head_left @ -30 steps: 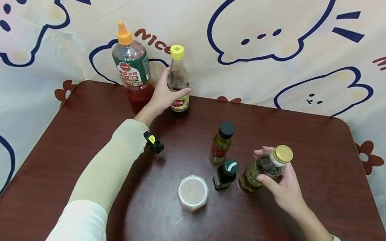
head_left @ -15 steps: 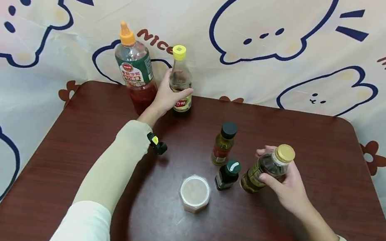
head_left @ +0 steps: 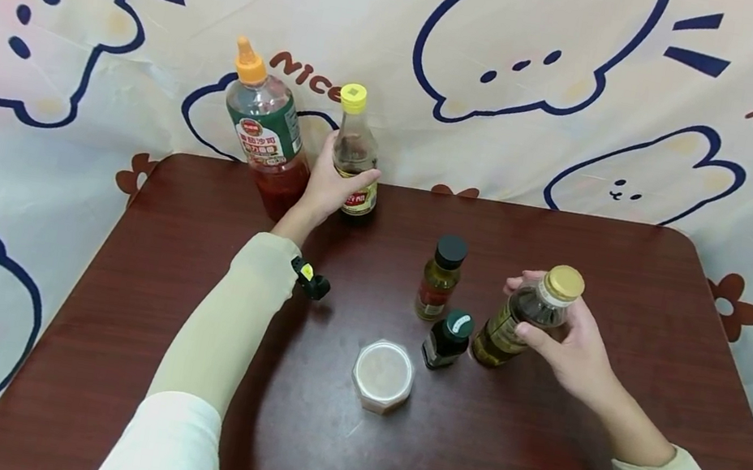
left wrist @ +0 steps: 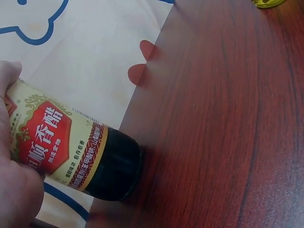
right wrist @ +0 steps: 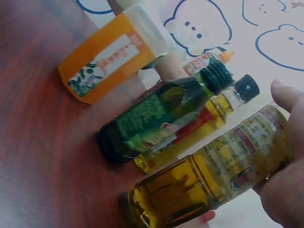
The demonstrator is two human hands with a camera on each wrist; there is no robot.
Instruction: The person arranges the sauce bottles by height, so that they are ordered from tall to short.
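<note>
At the far left of the table, my left hand (head_left: 331,185) grips a vinegar bottle (head_left: 355,145) with a yellow cap. In the left wrist view its red and cream label (left wrist: 57,137) faces the camera and its dark base is at the table's edge. On the right, my right hand (head_left: 579,356) holds an oil bottle (head_left: 503,333) with a gold cap, thumb on the near side and fingers around the far side. This bottle leans right in the head view; whether its base touches the table I cannot tell.
Left of the vinegar stands a ketchup squeeze bottle (head_left: 262,135) with an orange nozzle. Beside the oil bottle are a small dark green bottle (head_left: 445,345) and a black-capped yellow oil bottle (head_left: 439,282). A white-lidded jar (head_left: 384,376) with orange contents stands nearer.
My right hand has moved slightly up and away with the oil bottle. My left hand keeps its grip on the vinegar bottle. The head view has shifted a little.
</note>
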